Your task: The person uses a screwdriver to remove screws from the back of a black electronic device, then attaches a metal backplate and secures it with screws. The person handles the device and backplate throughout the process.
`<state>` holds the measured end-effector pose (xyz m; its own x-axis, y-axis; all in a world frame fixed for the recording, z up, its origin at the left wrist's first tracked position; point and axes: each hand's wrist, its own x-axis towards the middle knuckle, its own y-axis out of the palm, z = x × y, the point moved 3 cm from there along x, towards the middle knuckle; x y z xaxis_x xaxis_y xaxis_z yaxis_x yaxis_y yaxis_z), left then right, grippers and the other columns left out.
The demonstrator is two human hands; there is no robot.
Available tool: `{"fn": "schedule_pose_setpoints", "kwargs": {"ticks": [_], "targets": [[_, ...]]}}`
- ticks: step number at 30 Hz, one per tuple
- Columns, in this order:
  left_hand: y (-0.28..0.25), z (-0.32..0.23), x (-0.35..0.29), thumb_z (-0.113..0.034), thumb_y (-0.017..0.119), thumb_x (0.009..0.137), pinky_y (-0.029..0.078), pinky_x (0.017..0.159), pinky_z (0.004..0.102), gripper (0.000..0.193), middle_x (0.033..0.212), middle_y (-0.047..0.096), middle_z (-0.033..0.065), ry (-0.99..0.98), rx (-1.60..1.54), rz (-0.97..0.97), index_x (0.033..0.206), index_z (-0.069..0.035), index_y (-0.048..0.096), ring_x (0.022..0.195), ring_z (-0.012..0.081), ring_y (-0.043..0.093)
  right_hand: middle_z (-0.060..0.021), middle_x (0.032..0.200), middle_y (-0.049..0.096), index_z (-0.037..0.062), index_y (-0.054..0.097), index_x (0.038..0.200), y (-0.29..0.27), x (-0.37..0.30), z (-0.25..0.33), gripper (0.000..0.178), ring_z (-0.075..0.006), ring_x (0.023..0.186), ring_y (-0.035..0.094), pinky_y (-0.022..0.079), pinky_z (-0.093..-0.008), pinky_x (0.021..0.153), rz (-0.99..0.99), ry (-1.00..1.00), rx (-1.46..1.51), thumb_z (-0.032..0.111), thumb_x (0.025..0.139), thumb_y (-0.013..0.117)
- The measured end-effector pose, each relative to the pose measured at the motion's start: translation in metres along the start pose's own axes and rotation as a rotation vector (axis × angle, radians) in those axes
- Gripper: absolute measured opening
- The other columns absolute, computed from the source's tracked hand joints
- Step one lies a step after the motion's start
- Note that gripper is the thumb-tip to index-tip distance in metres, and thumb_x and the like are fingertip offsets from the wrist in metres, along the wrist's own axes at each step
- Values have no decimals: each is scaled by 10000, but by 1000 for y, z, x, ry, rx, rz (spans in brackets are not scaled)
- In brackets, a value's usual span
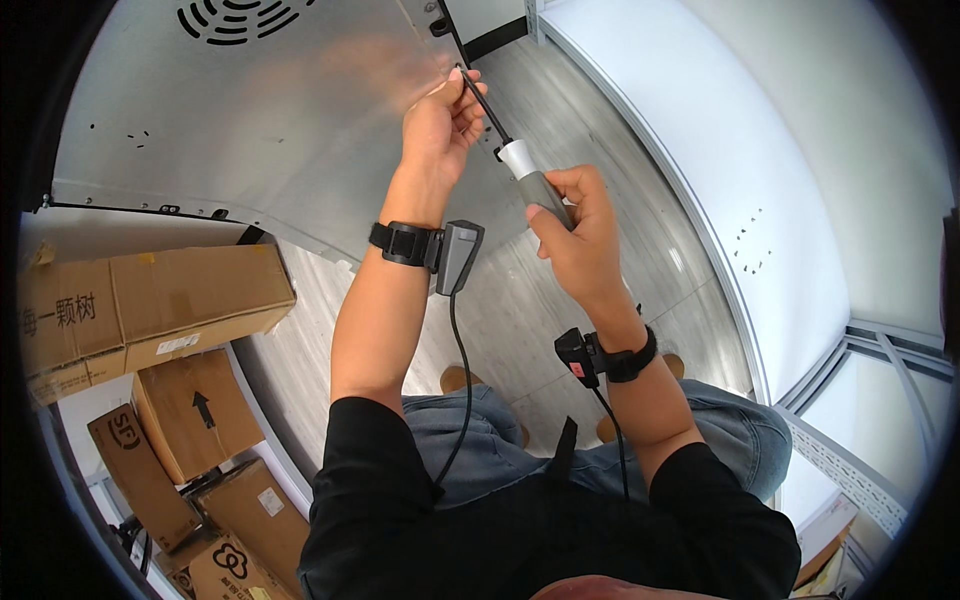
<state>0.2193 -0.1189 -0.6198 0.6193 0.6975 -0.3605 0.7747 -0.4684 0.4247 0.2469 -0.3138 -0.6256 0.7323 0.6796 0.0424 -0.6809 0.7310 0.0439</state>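
Note:
My right hand (578,225) is wrapped round the grey and white handle of a screwdriver (519,160). Its dark shaft slants up and to the left. At the shaft's far end, my left hand (445,115) pinches with thumb and fingers close to the tip, beside the edge of a large grey metal panel (270,140). Whether the fingers hold the shaft, a small fastener or both is hidden. The panel has curved vent slots near the top and small holes and fittings along its edges.
Cardboard boxes (200,300) are stacked at the left and lower left. A long white shelf (690,150) curves along the right, with a perforated metal upright (850,485) at the lower right. Grey wood-look floor (600,110) lies between panel and shelf. Each wrist wears a strapped device with a cable.

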Motion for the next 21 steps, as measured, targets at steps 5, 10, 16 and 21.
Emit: {"fn": "schedule_pose_setpoints", "kwargs": {"ticks": [5, 10, 16, 21], "targets": [[-1, 1, 2, -245, 535, 977, 444, 582, 232, 230, 820, 642, 10, -3, -21, -4, 1028, -43, 634, 626, 86, 524, -114, 840, 620, 25, 494, 1040, 2, 0, 8, 282, -156, 680, 588, 449, -296, 605, -7, 26, -26, 77, 810, 650], [-3, 2, 6, -239, 532, 975, 437, 569, 232, 229, 818, 644, 9, -13, -30, -21, 1022, -41, 637, 619, 84, 521, -124, 831, 624, 22, 496, 1039, 7, 3, 13, 277, -182, 702, 606, 459, -314, 618, -17, 5, -57, 92, 817, 644], [0, 1, 4, -227, 526, 972, 436, 565, 226, 222, 821, 655, 14, -23, -54, -38, 1016, -42, 641, 609, 80, 524, -137, 849, 637, 14, 495, 1030, 5, 5, 17, 286, -198, 715, 617, 465, -324, 627, -13, 18, -68, 105, 809, 652], [-3, 1, 8, -215, 529, 965, 436, 566, 222, 215, 838, 668, 24, -40, -75, -22, 1009, -38, 643, 618, 81, 537, -136, 865, 626, 11, 505, 1023, 5, 5, 17, 321, -219, 709, 617, 462, -328, 623, -33, -47, -206, 102, 777, 690]]}}
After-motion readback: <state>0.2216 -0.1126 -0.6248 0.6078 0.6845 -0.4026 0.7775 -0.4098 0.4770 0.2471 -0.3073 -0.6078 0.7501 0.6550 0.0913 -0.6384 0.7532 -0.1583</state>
